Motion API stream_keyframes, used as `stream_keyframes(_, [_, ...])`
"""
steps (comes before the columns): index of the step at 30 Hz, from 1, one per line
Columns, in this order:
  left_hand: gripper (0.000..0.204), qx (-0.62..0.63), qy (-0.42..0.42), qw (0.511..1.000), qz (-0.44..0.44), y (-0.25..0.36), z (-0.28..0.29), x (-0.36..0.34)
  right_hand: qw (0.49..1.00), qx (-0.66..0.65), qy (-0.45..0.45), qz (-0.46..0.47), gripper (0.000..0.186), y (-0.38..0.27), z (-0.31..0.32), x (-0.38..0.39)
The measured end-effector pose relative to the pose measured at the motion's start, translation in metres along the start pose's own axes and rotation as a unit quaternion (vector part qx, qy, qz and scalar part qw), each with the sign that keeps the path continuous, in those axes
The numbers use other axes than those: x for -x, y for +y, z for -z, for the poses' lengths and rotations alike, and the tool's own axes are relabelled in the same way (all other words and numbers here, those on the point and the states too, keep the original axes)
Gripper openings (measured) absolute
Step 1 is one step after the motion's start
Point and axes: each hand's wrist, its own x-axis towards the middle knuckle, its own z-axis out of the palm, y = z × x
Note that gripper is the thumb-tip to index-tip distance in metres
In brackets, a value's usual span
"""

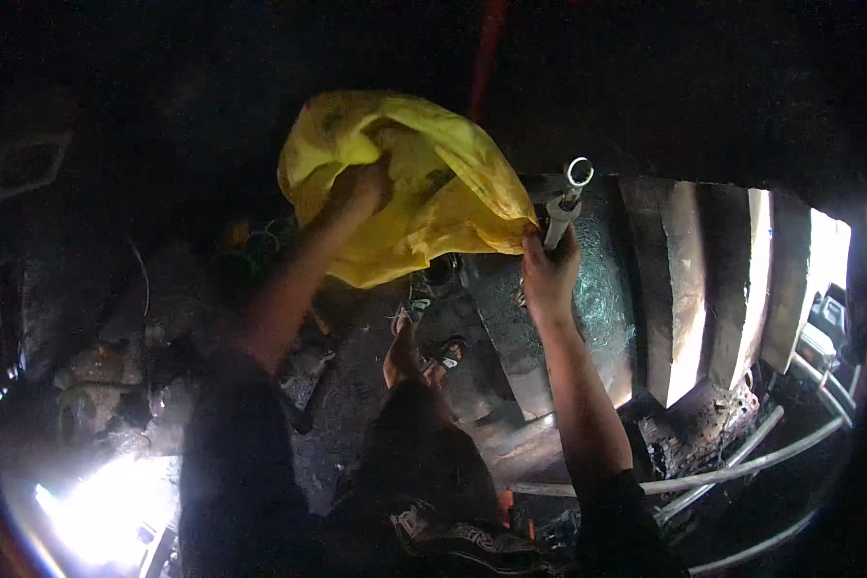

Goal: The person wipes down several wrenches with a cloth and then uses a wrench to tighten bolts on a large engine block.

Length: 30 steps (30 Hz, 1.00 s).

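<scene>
Yellow sack [467, 207]: raised, spread between both hands, mouth agape; likely light, limp; best held by rim. Left hand [366, 190]: inside sack, cannot tell grip. Right hand [553, 265]: closed round ring spanner [558, 220] at sack edge; spanner probably heavy, rigid, slick; grasp shank.

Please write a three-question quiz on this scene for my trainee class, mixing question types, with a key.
1. Which tool is in the person's right hand? (a) hammer (b) ring-ended wrench (c) screwdriver
2. True or false: the yellow bag lies on the floor, apart from both hands.
3. Fill in: the person stands in a pair of ____.

Key: 1. b. 2. False; the yellow bag is held up, with the left hand at its folds. 3. sandals.
</scene>
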Motion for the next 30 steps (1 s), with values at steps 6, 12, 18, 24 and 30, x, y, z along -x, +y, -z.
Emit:
stream_keyframes(6, [0.047, 0.135, -0.007, 0.983, 0.125, 0.01, -0.001, -0.071, 0.996, 0.077, -0.04, 0.002, 0.032, -0.029, -0.001, 0.0])
stream_keyframes(12, [0.049, 0.198, 0.005, 0.973, 0.116, 0.052, 0.061, 0.031, 0.991, -0.061, -0.074, -0.092, 0.042, -0.014, 0.04, 0.053])
stream_keyframes(18, [0.039, 0.084, 0.306, 0.931, 0.179, 0.037, 0.144, 0.198, 0.983, -0.112, -0.073, -0.123, 0.027, -0.006, 0.087, 0.159])
stream_keyframes(24, [0.044, 0.192, 0.503, 0.826, 0.167, 0.101, 0.297, 0.287, 0.988, -0.065, -0.125, -0.063, 0.034, -0.019, 0.135, 0.24])
stream_keyframes(30, [0.049, 0.418, 0.645, 0.633, 0.095, 0.164, 0.439, 0.388, 0.98, -0.14, -0.128, 0.058, 0.024, -0.069, 0.199, 0.331])
